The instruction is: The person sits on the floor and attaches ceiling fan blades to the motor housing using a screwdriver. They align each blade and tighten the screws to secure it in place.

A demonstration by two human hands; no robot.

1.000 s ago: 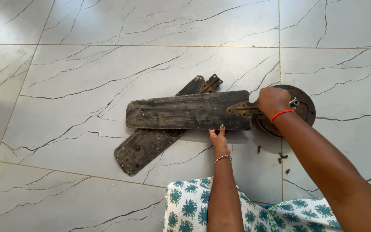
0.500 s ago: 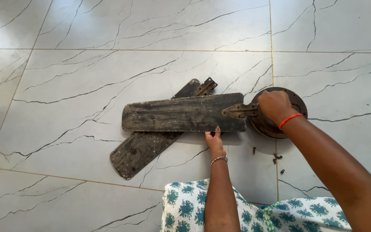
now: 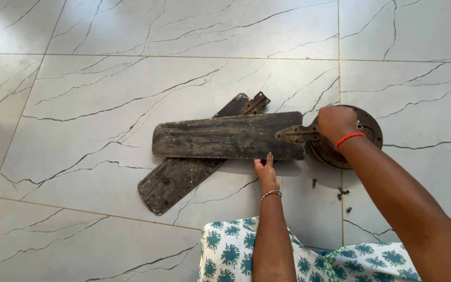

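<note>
Beside the round motor hub [image 3: 364, 137], loose screws [image 3: 342, 193] lie on the tiled floor [image 3: 105, 104].

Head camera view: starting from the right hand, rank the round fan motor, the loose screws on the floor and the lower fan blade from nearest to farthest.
From the right hand:
1. Round fan motor: directly under the hand, touching it.
2. Loose screws: on the tile below the motor, toward the person.
3. Lower fan blade: slanting away to the left, beneath the top blade.

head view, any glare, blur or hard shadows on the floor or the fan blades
Head view: sharp, no motion blur; soft daylight sheen on the floor tiles, no harsh glare; the upper fan blade casts a faint shadow beside the left hand; a dim band darkens the left edge.
</note>
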